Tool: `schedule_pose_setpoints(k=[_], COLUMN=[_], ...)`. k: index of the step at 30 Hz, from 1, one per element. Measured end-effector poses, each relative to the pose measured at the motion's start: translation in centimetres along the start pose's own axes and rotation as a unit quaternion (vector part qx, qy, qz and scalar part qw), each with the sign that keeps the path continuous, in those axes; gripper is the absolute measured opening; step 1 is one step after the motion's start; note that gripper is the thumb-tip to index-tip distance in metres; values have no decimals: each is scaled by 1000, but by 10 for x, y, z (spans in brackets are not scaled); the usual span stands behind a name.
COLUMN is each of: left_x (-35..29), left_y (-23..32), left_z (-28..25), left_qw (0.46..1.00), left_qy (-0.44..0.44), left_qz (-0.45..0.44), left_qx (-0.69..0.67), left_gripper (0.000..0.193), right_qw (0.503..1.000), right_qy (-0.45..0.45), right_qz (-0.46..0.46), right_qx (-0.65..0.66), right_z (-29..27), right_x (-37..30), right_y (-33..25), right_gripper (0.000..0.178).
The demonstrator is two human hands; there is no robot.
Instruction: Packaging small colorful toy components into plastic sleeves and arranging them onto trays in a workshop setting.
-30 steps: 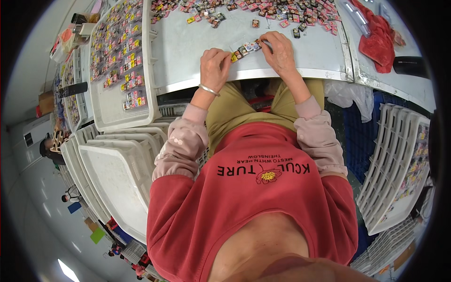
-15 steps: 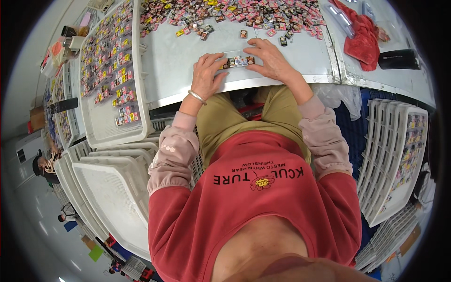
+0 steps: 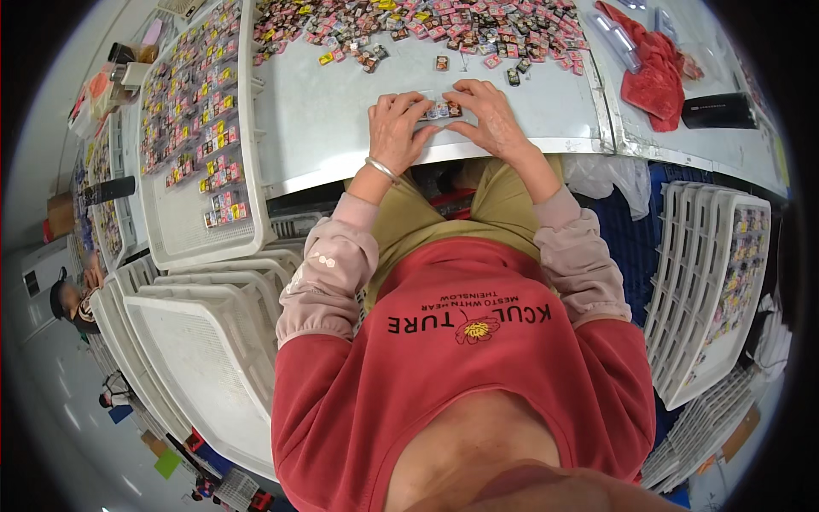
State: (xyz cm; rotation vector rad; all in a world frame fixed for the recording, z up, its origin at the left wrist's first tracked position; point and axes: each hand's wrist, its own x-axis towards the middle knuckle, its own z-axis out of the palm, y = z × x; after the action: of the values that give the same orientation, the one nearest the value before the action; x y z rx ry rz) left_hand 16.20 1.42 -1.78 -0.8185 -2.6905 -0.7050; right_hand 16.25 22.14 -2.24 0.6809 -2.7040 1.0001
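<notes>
A short row of small printed blocks (image 3: pixel 444 110) lies near the table's front edge, with a clear strip along its far side. My left hand (image 3: pixel 395 130) is curled over the row's left end, covering some of the blocks. At the opposite end, my right hand (image 3: pixel 492 122) grips with bent fingers on the far side and the thumb on the near side. Just beyond my hands sits a single loose block (image 3: pixel 442 63), and a dark one (image 3: pixel 513 77) lies to its right. A wide heap of similar blocks (image 3: pixel 478 26) covers the far part of the table.
On the left, a white plastic tray (image 3: pixel 175 241) carries many filled rows of blocks. Stacked white trays (image 3: pixel 183 358) stand below it, with more trays (image 3: pixel 682 290) at my right. A red cloth (image 3: pixel 653 85) and a black box (image 3: pixel 719 112) lie on the right-hand table.
My left hand has slid right along the row and now covers more of its left end. My right hand has closed in slightly at the other end.
</notes>
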Motion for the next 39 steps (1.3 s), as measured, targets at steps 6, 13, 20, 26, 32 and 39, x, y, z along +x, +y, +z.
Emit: schedule_pose_setpoints(k=[6,13,20,26,32,39], left_x=[-18,-51,-31,-30,-32,-33], left_y=[-32,-4,28,26,25,26], left_z=[-38,-22,3,9,9,9], left_qw=[982,988,998,998,996,994], left_qy=[170,134,46,60,80,95], left_qz=[-25,-60,-9,-22,-25,-39], left_qx=[-81,-47,29,2,-12,-32], left_gripper=[30,29,48,49,46,45], right_qw=[992,966,999,997,999,996], right_qy=[77,96,-16,-39,14,37], right_qz=[-9,131,-33,-48,-3,14], right_qx=[96,203,-27,-36,50,85], right_z=[-21,-23,3,5,13,20], right_x=[-7,-4,18,24,25,26], right_y=[18,13,-12,-10,-7,-2], right_gripper=[41,20,35,32,20,11])
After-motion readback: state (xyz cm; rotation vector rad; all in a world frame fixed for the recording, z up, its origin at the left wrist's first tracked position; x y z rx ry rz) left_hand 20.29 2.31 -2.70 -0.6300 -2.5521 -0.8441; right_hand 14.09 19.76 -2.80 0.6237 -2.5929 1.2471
